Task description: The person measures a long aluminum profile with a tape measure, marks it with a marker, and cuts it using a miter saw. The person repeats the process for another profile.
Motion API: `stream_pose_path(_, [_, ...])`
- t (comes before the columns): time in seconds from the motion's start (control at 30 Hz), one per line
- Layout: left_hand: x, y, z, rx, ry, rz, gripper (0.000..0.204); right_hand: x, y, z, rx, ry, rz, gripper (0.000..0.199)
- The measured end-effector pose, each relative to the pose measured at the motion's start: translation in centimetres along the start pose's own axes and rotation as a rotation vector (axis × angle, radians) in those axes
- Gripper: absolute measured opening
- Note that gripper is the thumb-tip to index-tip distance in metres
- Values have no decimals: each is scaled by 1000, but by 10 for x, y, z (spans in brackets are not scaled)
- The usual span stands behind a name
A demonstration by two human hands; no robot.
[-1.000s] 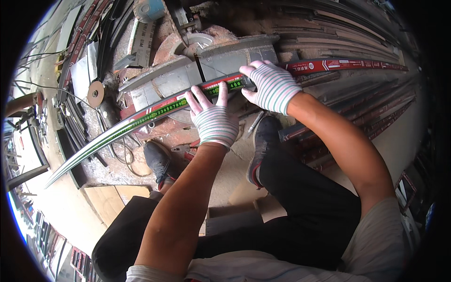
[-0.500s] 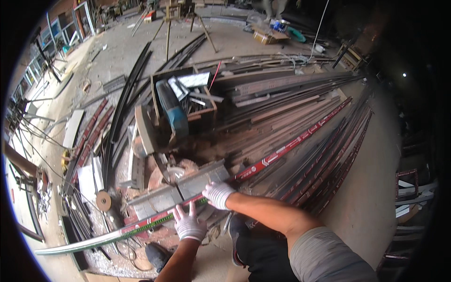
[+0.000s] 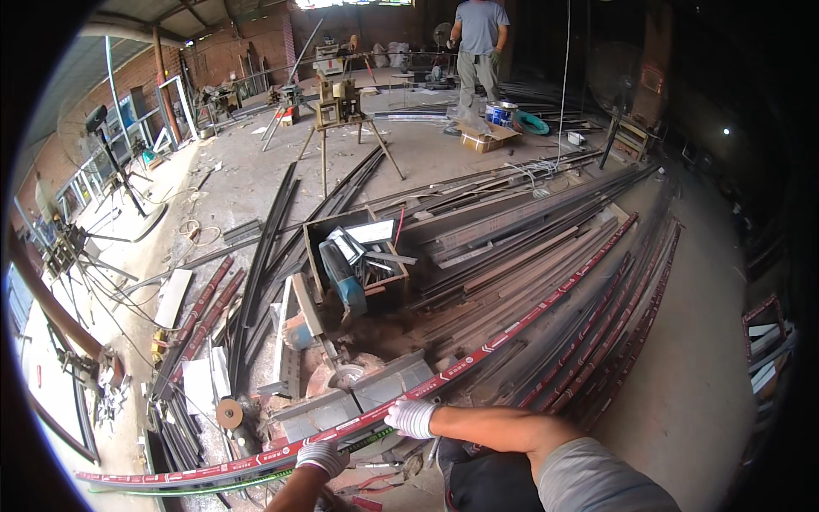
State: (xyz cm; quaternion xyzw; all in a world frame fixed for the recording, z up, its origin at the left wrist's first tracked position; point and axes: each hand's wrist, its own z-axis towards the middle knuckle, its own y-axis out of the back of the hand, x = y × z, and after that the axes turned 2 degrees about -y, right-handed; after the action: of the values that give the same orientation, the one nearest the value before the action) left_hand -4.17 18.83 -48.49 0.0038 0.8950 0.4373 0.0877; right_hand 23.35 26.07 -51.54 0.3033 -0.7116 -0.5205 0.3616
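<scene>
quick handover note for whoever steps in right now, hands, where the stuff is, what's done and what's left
Left hand: gloved, gripping the long red strip near its left end.
Right hand: gloved, pressing the same strip where it crosses the grey saw table.
The strip runs from lower left up to the right, over the pile of metal bars. A green strip lies alongside it.
Done: strip laid across the table and held.
Left: no cut is visible in the strip.

We lose the left hand [image 3: 322, 458] partly behind the long red strip [image 3: 478, 354], its fingers tucked out of sight; the left forearm runs off the bottom edge, and the far person [image 3: 479, 38] is headless at the top.
</scene>
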Motion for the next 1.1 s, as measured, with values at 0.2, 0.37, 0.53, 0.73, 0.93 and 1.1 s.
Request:
stream_pose_path(0.2, [48, 7, -12, 237, -161, -87, 72, 9, 2, -4, -70, 79, 4, 33])
stream_pose_path(0.37, [73, 18, -28, 350, -198, -16, 73, 19, 29, -6, -104, 148, -9, 34])
stream_pose_path(0.53, [114, 17, -46, 378, -219, -50, 68, 27, 52, -9, -73, 147, -20, 35])
stream_pose_path(0.73, [125, 25, -73, 447, -181, -122, 76, 34, 77, -19, -24, 183, -2, 34])
stream_pose_path(0.93, [122, 10, -65, 529, -266, -148, 75, 63, 124, -29, 69, 177, -56, 32])
stream_pose_path(1.1, [96, 22, -78, 476, -278, -404, 72, 106, 152, -38, 125, 92, -52, 30])
